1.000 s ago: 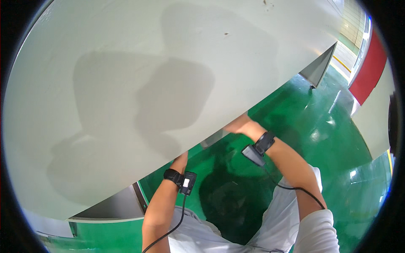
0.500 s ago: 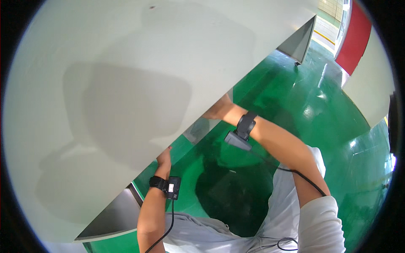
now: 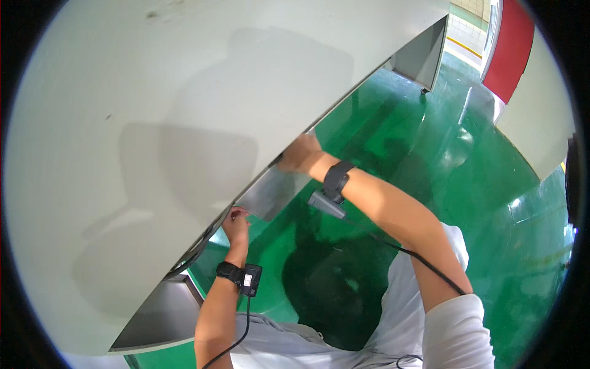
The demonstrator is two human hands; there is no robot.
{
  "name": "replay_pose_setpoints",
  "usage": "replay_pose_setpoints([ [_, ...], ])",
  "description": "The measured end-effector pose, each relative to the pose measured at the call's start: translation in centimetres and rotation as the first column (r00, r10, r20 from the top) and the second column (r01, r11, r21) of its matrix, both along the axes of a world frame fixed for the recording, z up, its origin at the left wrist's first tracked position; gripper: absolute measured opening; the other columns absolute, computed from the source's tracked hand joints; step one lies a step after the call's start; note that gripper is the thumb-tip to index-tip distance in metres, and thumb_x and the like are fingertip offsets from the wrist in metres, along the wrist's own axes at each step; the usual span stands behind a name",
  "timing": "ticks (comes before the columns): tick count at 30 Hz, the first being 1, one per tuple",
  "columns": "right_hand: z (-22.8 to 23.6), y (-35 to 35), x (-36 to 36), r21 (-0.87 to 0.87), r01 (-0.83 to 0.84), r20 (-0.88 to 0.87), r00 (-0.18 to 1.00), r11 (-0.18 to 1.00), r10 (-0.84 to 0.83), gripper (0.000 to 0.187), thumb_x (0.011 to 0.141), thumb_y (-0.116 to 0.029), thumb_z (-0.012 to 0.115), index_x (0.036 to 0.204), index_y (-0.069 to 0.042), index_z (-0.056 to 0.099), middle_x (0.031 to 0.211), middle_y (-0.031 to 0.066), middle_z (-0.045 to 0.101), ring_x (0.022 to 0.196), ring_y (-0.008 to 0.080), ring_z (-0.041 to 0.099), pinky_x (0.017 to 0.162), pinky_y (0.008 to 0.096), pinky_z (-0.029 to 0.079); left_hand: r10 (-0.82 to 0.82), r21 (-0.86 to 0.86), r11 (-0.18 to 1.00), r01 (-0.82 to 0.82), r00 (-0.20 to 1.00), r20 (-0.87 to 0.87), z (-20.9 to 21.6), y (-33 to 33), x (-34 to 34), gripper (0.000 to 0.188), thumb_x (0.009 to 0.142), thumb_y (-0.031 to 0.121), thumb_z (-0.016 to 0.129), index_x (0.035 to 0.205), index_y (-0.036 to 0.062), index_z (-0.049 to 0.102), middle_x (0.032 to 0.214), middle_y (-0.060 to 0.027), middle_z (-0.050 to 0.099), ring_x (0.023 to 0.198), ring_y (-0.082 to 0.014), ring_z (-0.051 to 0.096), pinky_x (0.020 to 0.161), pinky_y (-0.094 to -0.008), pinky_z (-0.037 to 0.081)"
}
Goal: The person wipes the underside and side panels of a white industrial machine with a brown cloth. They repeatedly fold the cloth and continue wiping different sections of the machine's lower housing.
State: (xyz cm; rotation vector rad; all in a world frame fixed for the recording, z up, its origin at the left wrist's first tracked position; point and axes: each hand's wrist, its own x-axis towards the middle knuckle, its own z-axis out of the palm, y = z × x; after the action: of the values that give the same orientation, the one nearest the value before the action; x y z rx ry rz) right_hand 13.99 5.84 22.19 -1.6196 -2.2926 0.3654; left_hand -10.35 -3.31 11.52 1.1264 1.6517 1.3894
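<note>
A big pale panel (image 3: 184,154) fills the view from 7 to 1 o'clock; its lower edge runs on a slant from 7 up to 2. The left hand (image 3: 235,222) touches that edge near centre, fingers curled onto it. The right hand (image 3: 298,154) reaches under the edge just toward 1 o'clock; its fingers are hidden, so I cannot tell how closed its grip is. Grey metal legs (image 3: 424,52) show at 1 and 7. Green floor (image 3: 479,203) lies open from 2 to 5.
</note>
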Motion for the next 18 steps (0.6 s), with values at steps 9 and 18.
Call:
replay_pose_setpoints([
  [9,4.3,1.4,5.4,-0.105,-0.022,-0.083,0.996,0.994,0.013,0.039,0.067,-0.023,0.059,0.101,-0.005,0.064,0.093,0.0140,0.067,0.087,0.0287,0.066,0.074,0.0375,0.053,0.023,-0.054,0.996,-0.069,0.797,-0.603,5.3,-1.3,4.3,0.015,0.081,0.008,0.046,0.073,0.0019,0.058,0.064,-0.0142,0.059,0.059,-0.0262,0.058,0.057,-0.0384,0.045],
  [18,-2.8,6.8,-1.7,0.115,-0.074,-0.250,0.963,0.991,0.101,0.036,0.078,-0.028,0.060,0.107,-0.008,0.065,0.101,0.0104,0.067,0.095,0.0247,0.065,0.076,0.0336,0.052,-0.003,0.156,0.956,0.248,0.542,-0.841,12.7,3.2,13.2,0.011,0.081,0.001,0.046,0.075,0.0023,0.054,0.060,-0.0084,0.053,0.054,-0.0151,0.051,0.053,-0.0293,0.043],
])
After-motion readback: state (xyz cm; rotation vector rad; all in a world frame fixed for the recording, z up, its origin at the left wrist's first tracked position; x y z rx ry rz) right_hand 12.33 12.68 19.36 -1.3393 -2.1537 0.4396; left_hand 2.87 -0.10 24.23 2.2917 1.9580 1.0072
